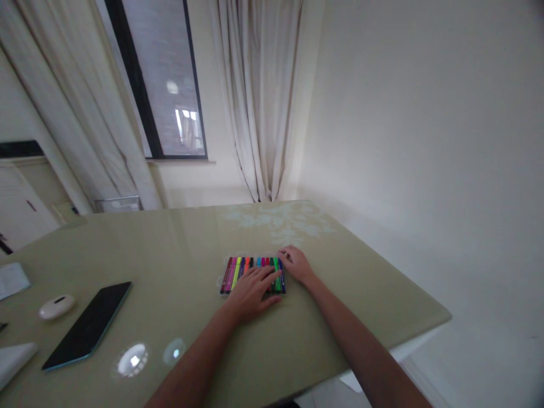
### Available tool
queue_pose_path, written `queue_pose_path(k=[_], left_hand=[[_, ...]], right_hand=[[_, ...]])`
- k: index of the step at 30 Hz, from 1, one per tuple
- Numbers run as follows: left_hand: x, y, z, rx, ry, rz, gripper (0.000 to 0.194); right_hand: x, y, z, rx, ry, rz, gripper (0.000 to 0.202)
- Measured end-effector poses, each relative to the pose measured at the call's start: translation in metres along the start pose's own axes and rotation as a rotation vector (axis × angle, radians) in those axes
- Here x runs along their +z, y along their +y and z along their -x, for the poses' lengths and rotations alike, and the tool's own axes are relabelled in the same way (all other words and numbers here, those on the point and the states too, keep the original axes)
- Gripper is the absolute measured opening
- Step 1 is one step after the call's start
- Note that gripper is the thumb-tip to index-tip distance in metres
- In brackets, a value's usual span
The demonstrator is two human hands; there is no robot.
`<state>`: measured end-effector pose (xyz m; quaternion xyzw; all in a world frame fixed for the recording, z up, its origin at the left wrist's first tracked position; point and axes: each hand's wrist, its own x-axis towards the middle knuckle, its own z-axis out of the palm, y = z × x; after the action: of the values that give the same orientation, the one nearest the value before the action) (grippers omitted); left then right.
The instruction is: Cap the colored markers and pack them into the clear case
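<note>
A flat clear case of colored markers (232, 276) lies on the table, the pens side by side in two groups. My left hand (251, 292) rests palm down over the middle and front of the case, its fingers spread across the markers and covering several of them. At the case's far right corner is my right hand (295, 263), with fingers curled and thumb and fingertips against the edge. Part of that grip is too small to make out.
To the left lie a dark tablet (88, 324), a white rounded object (56, 306) and a pale sheet (12, 280). A white item (15, 362) is cut off by the left border. The glossy table (178, 243) ends near a wall (425, 141) on the right.
</note>
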<state>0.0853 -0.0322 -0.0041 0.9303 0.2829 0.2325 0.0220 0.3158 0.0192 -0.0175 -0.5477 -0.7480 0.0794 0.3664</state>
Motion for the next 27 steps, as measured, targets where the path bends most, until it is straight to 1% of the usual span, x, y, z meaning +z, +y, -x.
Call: queue_pose_path(k=[2,5,7,9,11,13,14,15,17,19,21,22,25,27], left_hand=[[0.0,-0.008,0.004,-0.035,0.042,-0.023,0.071],[-0.003,-0.027,0.014,-0.1,0.094,-0.082,0.086],[-0.008,-0.043,0.023,-0.189,0.123,-0.117,0.091],[-0.012,-0.057,0.033,-0.345,0.133,-0.138,0.087],[-0.014,-0.069,0.04,-0.58,0.141,-0.151,0.079],[-0.013,-0.076,0.045,-0.804,0.146,-0.165,0.075],[-0.012,-0.079,0.046,-0.874,0.152,-0.167,0.074],[-0.011,-0.081,0.047,-0.91,0.169,-0.153,0.073],[-0.009,-0.084,0.047,-0.903,0.228,-0.089,0.068],[-0.008,-0.087,0.047,-0.865,0.298,0.003,0.063],[-0.008,-0.092,0.046,-0.825,0.352,0.083,0.06],[-0.008,-0.095,0.045,-0.799,0.397,0.141,0.06],[-0.006,-0.102,0.04,-0.725,0.578,0.354,0.054],[-0.006,-0.104,0.034,-0.709,0.657,0.446,0.051]], right_hand=[[0.001,0.001,-0.001,0.019,0.012,0.02,0.02],[0.001,0.003,-0.001,0.058,0.034,0.058,0.022],[0.002,0.003,-0.001,0.073,0.041,0.08,0.022],[0.003,0.001,0.0,0.064,0.034,0.093,0.02],[0.003,-0.002,0.0,0.028,0.009,0.098,0.017],[0.004,-0.004,0.001,-0.021,-0.033,0.1,0.023],[0.004,-0.006,0.002,-0.045,-0.057,0.101,0.026],[0.004,-0.007,0.002,-0.067,-0.079,0.101,0.029],[0.003,-0.008,0.004,-0.099,-0.113,0.098,0.034],[0.001,-0.009,0.006,-0.128,-0.131,0.088,0.041],[-0.001,-0.01,0.008,-0.163,-0.143,0.069,0.047],[-0.003,-0.01,0.009,-0.18,-0.146,0.06,0.049],[-0.007,-0.013,0.012,-0.221,-0.122,0.036,0.049],[-0.009,-0.016,0.013,-0.242,-0.078,0.016,0.046]])
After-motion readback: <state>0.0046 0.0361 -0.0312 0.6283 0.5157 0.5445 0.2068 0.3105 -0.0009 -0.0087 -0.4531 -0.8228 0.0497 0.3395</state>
